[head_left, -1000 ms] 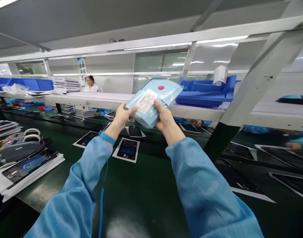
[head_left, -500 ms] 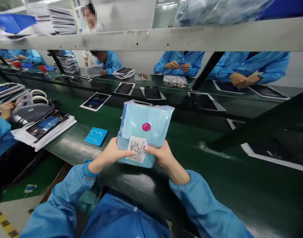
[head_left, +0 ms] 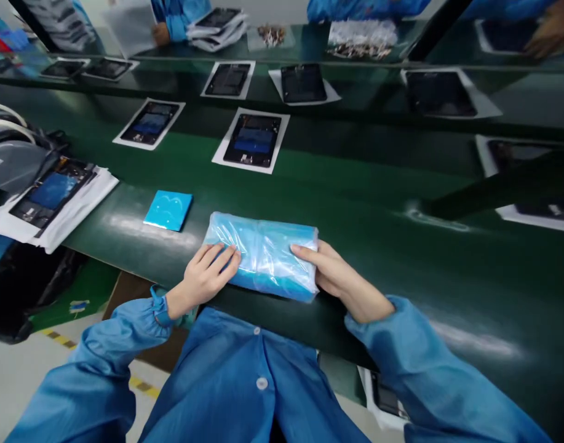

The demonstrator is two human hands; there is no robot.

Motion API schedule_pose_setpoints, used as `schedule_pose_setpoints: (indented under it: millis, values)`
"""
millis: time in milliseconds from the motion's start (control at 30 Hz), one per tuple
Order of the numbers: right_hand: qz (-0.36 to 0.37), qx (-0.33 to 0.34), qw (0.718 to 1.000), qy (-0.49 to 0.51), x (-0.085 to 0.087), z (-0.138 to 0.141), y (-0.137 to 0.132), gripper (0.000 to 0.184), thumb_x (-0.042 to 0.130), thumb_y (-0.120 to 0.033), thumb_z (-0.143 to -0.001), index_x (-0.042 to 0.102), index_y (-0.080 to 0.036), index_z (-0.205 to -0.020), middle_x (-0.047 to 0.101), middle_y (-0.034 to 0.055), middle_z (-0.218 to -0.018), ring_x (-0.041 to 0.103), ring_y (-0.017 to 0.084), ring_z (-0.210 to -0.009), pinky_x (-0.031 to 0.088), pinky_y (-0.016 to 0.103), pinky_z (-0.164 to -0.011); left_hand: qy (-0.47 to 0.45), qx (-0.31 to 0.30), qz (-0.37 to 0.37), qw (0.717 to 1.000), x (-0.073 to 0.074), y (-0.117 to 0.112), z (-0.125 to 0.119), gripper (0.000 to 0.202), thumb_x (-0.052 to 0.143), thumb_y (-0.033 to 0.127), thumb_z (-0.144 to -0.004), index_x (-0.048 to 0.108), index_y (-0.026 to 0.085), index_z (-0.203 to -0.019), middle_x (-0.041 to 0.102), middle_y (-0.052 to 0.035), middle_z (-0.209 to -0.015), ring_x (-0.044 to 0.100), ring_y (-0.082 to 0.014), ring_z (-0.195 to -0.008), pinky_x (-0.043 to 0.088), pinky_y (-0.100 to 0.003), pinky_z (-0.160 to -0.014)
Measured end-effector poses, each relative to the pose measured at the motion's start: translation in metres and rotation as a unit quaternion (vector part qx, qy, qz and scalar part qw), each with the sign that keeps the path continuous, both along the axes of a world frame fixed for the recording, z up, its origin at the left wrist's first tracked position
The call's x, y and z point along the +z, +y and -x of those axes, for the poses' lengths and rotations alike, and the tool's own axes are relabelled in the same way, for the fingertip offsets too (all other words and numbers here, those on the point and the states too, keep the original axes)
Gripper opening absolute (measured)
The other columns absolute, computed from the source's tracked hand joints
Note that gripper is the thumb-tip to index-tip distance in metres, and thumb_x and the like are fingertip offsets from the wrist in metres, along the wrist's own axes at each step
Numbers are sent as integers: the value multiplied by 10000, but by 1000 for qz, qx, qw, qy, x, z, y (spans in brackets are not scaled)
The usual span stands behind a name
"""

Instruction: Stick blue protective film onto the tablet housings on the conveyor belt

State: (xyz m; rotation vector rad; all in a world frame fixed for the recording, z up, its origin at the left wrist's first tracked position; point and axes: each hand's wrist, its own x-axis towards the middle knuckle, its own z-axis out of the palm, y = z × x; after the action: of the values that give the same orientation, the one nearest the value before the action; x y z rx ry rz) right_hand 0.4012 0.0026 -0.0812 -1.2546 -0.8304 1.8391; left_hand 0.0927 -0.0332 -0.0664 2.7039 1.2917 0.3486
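Observation:
A clear plastic package with a blue stack inside (head_left: pixel 267 258) lies on the green worktop near its front edge, label side not showing. Resting on its left end is my left hand (head_left: pixel 208 274), fingers stretched over the plastic and not wrapped round it. My right hand (head_left: pixel 332 267) grips the right end, thumb on top and fingers at the side and below. A small shiny blue square stack (head_left: pixel 169 210) sits on the worktop to the left of the package.
Tablet-like panels on white paper lie ahead, one (head_left: pixel 253 141) beyond the package and another (head_left: pixel 150 123) farther left. A paper stack topped by an opened device (head_left: pixel 53 191) stands at left. A dark slanted post (head_left: pixel 498 184) rises at right. Co-workers' blue sleeves (head_left: pixel 189 17) show behind.
The package has come down from raised in both hands onto the worktop and been turned, its label now hidden. My left hand has shifted onto its top. The view has tilted down.

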Motion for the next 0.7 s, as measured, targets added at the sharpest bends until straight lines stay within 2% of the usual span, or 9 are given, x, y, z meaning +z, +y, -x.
schedule_pose_setpoints:
  millis: [67,133,200,267,333,433,567,633,700]
  values:
    - [-65,20,994,-88,-2,-10,1,642,962,-705,-665,788,-194,-1013,838,91,-968,796,292,-906,645,410,-848,6,-24,2,1000,-2,-7,-1,521,523,128,-1049,636,318,-1521,719,-74,-1532,715,-343,-1390,608,-575,-1179]
    - [-143,27,962,-233,1,-24,4,634,824,-807,-785,788,-185,-902,813,85,-866,770,277,-808,610,388,-752,21,-55,6,998,6,-10,0,588,549,114,-1026,579,313,-1579,677,-84,-1585,693,-345,-1422,605,-579,-1186]
    - [-216,-1,898,-383,9,-38,4,591,685,-761,-946,807,-185,-899,795,82,-812,748,257,-735,578,372,-697,27,-74,22,997,20,-9,2,574,582,139,-1027,566,281,-1583,639,-110,-1623,663,-353,-1458,598,-588,-1195]
    - [-290,-33,830,-475,18,-50,1,453,653,-609,-1032,832,-193,-1018,816,88,-883,742,232,-712,573,359,-677,12,-84,41,996,34,-6,4,470,633,183,-1038,624,244,-1504,671,-132,-1584,656,-350,-1464,606,-572,-1186]
    - [-365,-10,786,-499,27,-56,-5,304,685,-465,-1047,827,-206,-1117,833,94,-1014,738,199,-715,581,334,-662,-27,-85,59,994,44,0,5,347,674,208,-1040,686,233,-1385,752,-125,-1459,697,-326,-1400,629,-531,-1148]
    - [-462,87,723,-506,35,-55,-18,224,706,-368,-1055,802,-197,-1163,820,109,-1136,769,201,-830,612,324,-719,-71,-58,76,993,52,13,2,234,679,213,-1050,716,246,-1279,812,-87,-1279,752,-278,-1253,643,-484,-1079]
    - [-526,143,617,-567,41,-40,-28,325,746,-418,-1037,749,-161,-1234,795,139,-1202,769,271,-1051,608,359,-815,-67,-53,47,995,49,36,-13,208,633,243,-1079,708,198,-1267,796,-117,-1269,726,-280,-1247,608,-483,-1087]
    - [-533,156,581,-595,44,-30,-29,353,744,-452,-1035,741,-153,-1223,793,140,-1190,749,271,-1018,577,358,-787,-62,-65,25,996,46,50,-22,250,631,279,-1073,701,173,-1289,773,-142,-1302,706,-306,-1271,592,-502,-1096]
    - [-536,164,554,-615,46,-20,-26,308,718,-439,-1048,743,-154,-1163,795,130,-1128,723,259,-962,536,349,-758,-65,-70,11,995,44,64,-27,287,631,297,-1054,701,168,-1300,755,-149,-1328,693,-328,-1287,580,-522,-1102]
